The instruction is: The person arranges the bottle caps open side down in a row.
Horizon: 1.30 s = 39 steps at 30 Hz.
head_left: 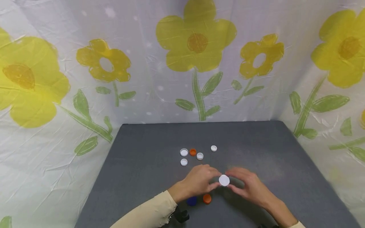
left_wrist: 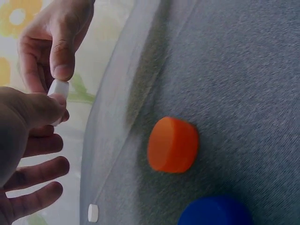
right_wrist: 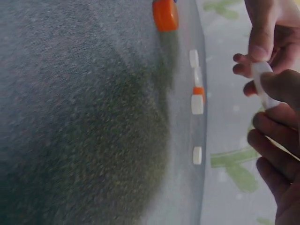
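A round white bottle cap (head_left: 224,180) is held up above the grey table between both hands. From one side my left hand (head_left: 199,180) pinches its edge with thumb and fingertips. My right hand (head_left: 248,185) pinches the opposite edge. Seen edge-on in the left wrist view, the white cap (left_wrist: 60,87) is thin, with a thumb against it from each hand. Beneath the left forearm lie an orange cap (head_left: 207,199) and a blue cap (head_left: 192,201), the blue one partly covered by the arm.
Farther back on the grey table (head_left: 148,177) lie several loose caps: a larger white one (head_left: 183,152), an orange one (head_left: 193,152), and white ones, including one apart to the right (head_left: 214,148). A flower-printed curtain (head_left: 148,95) surrounds the table's back and sides.
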{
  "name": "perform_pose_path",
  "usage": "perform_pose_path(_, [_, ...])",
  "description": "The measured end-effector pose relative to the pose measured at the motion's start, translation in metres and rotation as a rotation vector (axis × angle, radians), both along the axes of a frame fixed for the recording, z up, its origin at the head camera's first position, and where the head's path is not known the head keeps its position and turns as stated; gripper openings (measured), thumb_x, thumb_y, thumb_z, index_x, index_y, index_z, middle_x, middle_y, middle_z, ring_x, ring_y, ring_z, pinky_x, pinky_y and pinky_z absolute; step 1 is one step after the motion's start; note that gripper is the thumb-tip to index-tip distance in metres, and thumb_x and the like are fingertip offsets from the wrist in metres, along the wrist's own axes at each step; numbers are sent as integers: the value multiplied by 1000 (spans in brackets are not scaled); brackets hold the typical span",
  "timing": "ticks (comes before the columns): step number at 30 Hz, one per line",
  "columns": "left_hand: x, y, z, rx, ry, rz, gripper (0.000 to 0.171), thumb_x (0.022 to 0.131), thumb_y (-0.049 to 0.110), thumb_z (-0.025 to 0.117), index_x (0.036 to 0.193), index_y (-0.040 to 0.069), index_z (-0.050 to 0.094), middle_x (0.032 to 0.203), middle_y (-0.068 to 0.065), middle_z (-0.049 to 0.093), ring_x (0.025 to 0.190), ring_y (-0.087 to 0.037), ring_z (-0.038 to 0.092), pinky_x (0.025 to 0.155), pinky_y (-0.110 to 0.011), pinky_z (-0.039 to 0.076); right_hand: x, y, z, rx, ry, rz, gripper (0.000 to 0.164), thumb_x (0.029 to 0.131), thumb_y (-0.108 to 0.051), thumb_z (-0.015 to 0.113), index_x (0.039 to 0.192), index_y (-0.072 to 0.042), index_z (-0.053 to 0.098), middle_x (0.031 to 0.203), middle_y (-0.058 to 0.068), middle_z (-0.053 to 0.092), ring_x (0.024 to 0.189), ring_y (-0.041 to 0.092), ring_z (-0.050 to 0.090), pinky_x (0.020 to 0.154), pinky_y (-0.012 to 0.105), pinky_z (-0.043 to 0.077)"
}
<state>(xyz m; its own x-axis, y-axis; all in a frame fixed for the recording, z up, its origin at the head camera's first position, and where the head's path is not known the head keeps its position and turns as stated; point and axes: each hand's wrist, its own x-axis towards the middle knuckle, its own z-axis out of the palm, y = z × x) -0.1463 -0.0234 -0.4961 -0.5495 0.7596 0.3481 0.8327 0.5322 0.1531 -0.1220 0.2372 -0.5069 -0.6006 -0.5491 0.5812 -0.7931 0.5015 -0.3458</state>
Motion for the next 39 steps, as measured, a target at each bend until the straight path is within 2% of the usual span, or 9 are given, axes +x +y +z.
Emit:
perform_pose_path(5, [2,7,-6,-80,-26,-23,23,96,39,86,115,25,84,113,12,83,96,-6,75,83,-23,58,5,4,-4,54,-48,13,47,75,-9,100,117,-18,80,114,-8,80,104,17,76,102,10,46])
perform_pose_path(14, [9,20,-14,-236,31,14,17,92,48,87,99,34,84,98,19,81,86,-5,73,70,-26,55,12,7,-15,99,-71,33,41,73,-8,99,110,-14,82,114,-2,80,104,18,76,101,8,45])
perform_pose_path(16, [12,23,-16,-270,60,13,17,92,50,86,96,34,82,93,18,79,83,-6,72,68,-27,54,14,7,-17,115,-81,39,39,73,-8,98,108,-14,82,115,-2,80,104,18,76,99,11,49])
perform_pose_path(19, [16,26,-19,-330,104,16,20,92,52,85,94,32,80,88,16,77,82,-8,71,67,-29,52,16,6,-20,163,-84,38,36,74,-10,98,107,-15,83,117,-1,79,105,19,75,92,25,59])
perform_pose_path(23, [23,30,-21,-401,100,26,20,94,52,83,96,33,80,91,14,76,86,-9,69,71,-30,51,19,5,-23,244,-107,22,32,77,-15,97,106,-15,83,121,1,77,110,22,74,88,43,63])
perform_pose_path(28, [28,35,-24,-457,82,31,17,96,52,82,100,36,81,95,15,78,90,-9,69,77,-31,53,23,4,-22,308,-179,-6,29,81,-19,96,107,-17,83,125,0,76,114,24,73,92,47,63])
perform_pose_path(31, [31,37,-27,-470,103,36,16,96,52,81,100,36,82,96,15,78,89,-9,68,77,-31,52,24,4,-21,338,-232,-19,28,84,-21,95,110,-16,84,127,1,76,117,26,73,94,49,62])
perform_pose_path(34, [34,39,-30,-475,154,42,16,97,53,80,98,37,82,95,16,78,88,-10,66,75,-30,51,24,4,-21,371,-280,-29,29,86,-23,93,113,-14,85,131,2,76,120,28,73,96,50,62])
perform_pose_path(39, [37,39,-35,-456,210,46,17,97,53,79,96,36,82,93,16,77,87,-10,64,73,-29,51,24,4,-20,405,-337,-48,30,89,-24,92,116,-13,85,135,4,75,124,31,72,98,52,61])
